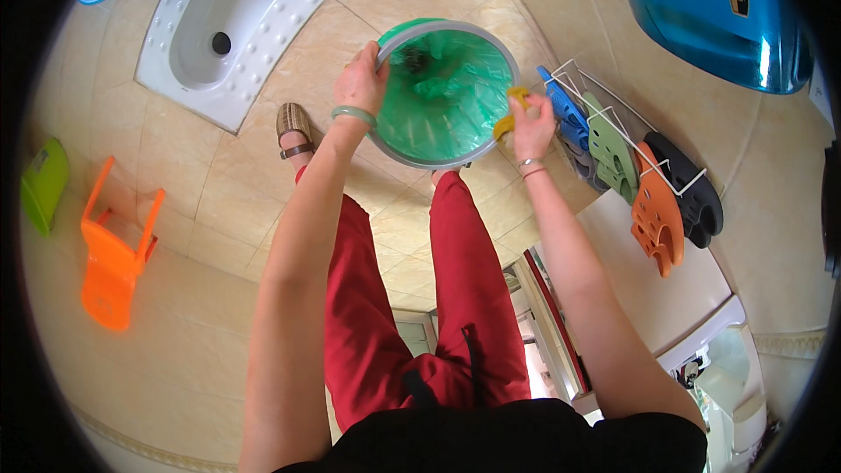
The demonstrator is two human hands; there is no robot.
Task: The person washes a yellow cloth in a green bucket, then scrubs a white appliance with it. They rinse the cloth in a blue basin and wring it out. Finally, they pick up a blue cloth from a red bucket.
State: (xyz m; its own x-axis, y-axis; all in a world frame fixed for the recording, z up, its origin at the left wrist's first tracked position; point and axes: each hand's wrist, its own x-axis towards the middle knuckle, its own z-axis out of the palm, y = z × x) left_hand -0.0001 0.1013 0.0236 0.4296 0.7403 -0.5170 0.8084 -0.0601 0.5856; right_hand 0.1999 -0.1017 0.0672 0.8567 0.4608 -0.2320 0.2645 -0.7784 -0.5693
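Observation:
A round trash bin (442, 160) with a grey rim is held up in front of my legs. Inside it hangs a green plastic bag (460, 79), with a dark clump low at its far left. My left hand (361, 83), with a pale green bangle at the wrist, grips the bin's left rim. Near the right rim, my right hand (533, 127) is closed on a crumpled yellow cloth (510, 114). The cloth is at the bin's rim; whether it presses on it I cannot tell.
A squat toilet (219, 17) is set in the tiled floor at far left. To the right, a wire rack (622, 127) holds several clogs (657, 210). A blue glossy appliance (727, 9) hangs beyond it. An orange plastic chair-shaped item (114, 271) is at left.

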